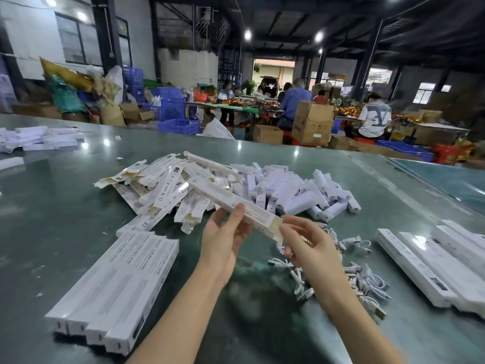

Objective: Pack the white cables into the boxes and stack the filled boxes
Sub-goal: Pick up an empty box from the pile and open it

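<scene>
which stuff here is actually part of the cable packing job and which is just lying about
Part of the job:
- long box held by the left hand
- right hand at its open end
- white cables
- filled boxes in a row
- unfilled boxes in a heap

Just lying about:
- small white boxes
- blue crates
- cardboard cartons

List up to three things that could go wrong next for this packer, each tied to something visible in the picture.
1. The left hand holds the long box only near its open end, so the far end may sag or knock the heap of unfilled boxes.
2. The white cable in the right hand could snag on the box's open flap.
3. The loose cable pile looks tangled; a pull might drag several along.
</scene>
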`<state>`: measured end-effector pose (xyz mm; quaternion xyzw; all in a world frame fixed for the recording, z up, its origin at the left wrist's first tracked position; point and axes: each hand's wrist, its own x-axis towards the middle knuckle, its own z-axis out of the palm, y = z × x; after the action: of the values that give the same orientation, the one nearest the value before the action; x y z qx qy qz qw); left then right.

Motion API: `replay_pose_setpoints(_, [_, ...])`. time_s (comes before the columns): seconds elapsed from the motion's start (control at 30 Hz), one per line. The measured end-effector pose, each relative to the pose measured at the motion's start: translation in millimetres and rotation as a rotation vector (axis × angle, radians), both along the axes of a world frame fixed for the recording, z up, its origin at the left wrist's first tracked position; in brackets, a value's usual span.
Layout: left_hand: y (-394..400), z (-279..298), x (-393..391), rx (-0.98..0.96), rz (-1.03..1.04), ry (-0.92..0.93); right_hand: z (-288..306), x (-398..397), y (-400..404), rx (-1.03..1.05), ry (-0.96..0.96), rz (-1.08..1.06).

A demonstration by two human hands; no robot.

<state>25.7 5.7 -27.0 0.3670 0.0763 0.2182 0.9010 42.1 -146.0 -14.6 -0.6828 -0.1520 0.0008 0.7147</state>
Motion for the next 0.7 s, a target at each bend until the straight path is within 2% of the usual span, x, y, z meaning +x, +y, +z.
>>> replay_pose_setpoints(0.1, [2,0,-1,-0.061,0.026,0.027,-3,-7,4,-0.173,-0.279,-0.048])
replay_pose_setpoints(0.17, [1,1,-2,-0.055,0.02,0.03,-4,-9,6,-0.197,-0.36,-0.093])
replay_pose_setpoints(0.4, [-7,0,0,-0.061,-0.033,0.02,-8,-7,5,-0.069,-0.38,-0.222])
replay_pose_setpoints(0.57, [-6,1,-1,-0.108,-0.106,0.007,-8,-8,4,-0.004,-0.426,-0.19])
replay_pose_setpoints(0.7, [-9,4,-2,-0.089,-0.118,-0.013,-9,-6,3,0.014,-0.393,-0.198])
